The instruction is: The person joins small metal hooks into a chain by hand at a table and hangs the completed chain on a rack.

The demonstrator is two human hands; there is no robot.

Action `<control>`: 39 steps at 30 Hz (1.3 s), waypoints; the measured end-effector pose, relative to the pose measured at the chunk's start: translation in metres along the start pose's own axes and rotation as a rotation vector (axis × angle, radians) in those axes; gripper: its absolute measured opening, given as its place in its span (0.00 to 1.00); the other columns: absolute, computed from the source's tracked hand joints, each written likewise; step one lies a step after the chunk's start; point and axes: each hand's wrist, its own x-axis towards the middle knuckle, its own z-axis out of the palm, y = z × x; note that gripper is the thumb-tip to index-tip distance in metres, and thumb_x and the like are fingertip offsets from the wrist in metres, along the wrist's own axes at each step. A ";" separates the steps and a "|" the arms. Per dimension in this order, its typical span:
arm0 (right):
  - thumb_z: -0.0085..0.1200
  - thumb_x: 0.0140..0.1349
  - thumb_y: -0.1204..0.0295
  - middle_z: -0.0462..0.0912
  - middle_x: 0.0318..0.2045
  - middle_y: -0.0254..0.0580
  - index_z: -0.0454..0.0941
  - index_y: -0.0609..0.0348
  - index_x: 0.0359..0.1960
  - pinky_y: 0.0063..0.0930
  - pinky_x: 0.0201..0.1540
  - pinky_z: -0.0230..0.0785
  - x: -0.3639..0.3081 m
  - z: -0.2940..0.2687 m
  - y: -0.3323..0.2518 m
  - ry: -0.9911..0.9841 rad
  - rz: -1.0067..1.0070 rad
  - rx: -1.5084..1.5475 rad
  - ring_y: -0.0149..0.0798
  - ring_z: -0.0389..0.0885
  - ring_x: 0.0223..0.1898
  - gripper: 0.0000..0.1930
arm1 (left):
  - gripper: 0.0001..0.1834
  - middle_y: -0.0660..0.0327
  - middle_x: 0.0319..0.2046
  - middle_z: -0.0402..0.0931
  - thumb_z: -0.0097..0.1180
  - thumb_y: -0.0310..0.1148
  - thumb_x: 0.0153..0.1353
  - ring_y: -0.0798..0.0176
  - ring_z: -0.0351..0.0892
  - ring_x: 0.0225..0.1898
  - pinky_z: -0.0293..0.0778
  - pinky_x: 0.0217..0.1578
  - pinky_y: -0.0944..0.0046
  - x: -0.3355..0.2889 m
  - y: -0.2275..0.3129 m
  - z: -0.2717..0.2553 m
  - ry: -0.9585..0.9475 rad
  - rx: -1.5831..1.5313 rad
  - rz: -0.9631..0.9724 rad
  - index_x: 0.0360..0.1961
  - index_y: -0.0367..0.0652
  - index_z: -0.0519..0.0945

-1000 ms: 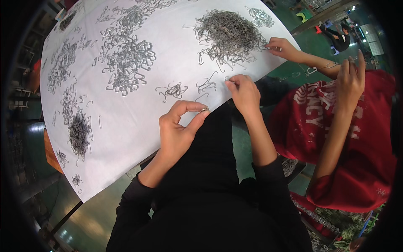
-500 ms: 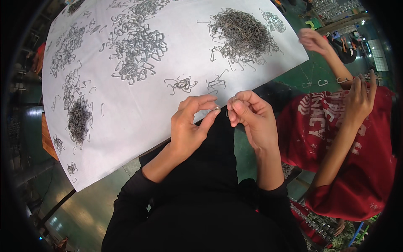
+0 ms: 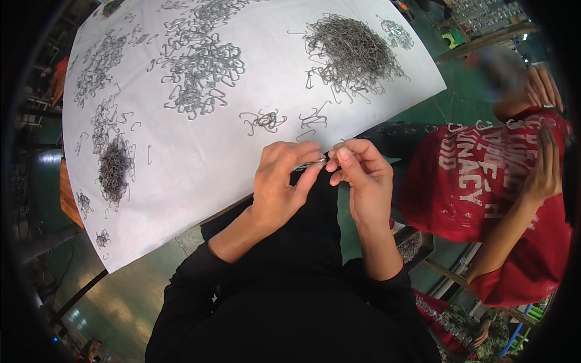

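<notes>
My left hand (image 3: 281, 178) is closed in a pinch on a small shiny metal piece (image 3: 319, 161) whose exact form is hard to make out. Close beside it, at the table's near edge, my right hand (image 3: 366, 181) pinches a thin wire piece (image 3: 343, 141), most of it hidden by the fingers. The fingertips of both hands nearly meet. Just beyond them on the white table (image 3: 200, 157) lie two small groups of bent wire hooks, one to the left (image 3: 264, 121) and one to the right (image 3: 315, 118).
A large dark heap of wire hooks (image 3: 354, 54) lies at the far right of the table. Silvery hooks (image 3: 203, 66) spread across its far middle, and a dark pile (image 3: 115, 169) sits at the left. At my right is a person in a red shirt (image 3: 472, 175), hands raised.
My hands have drawn closer together, the left shifting slightly right. More of the shiny piece shows at my left fingertips. The person in red has leaned into view and lifted both hands farther right.
</notes>
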 end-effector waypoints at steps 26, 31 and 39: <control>0.53 0.60 0.75 0.77 0.29 0.33 0.74 0.61 0.35 0.17 0.26 0.71 -0.030 0.016 -0.003 0.094 -0.230 -0.112 0.23 0.75 0.28 0.04 | 0.09 0.49 0.35 0.77 0.54 0.23 0.52 0.46 0.72 0.39 0.69 0.43 0.52 0.089 -0.173 -0.138 -0.531 0.575 0.365 0.36 0.32 0.79; 0.54 0.60 0.72 0.76 0.25 0.31 0.73 0.61 0.32 0.18 0.23 0.71 -0.049 0.013 -0.025 0.169 -0.242 -0.077 0.22 0.75 0.26 0.05 | 0.08 0.48 0.33 0.74 0.53 0.22 0.53 0.47 0.72 0.39 0.70 0.41 0.53 0.092 -0.142 -0.128 -0.564 0.711 0.505 0.35 0.34 0.78; 0.54 0.60 0.71 0.77 0.28 0.32 0.75 0.60 0.37 0.18 0.26 0.72 -0.052 0.061 -0.037 0.304 -0.157 -0.220 0.22 0.75 0.29 0.07 | 0.02 0.51 0.27 0.72 0.49 0.23 0.50 0.51 0.74 0.31 0.71 0.33 0.57 0.087 -0.192 -0.124 -0.557 1.038 0.607 0.22 0.39 0.72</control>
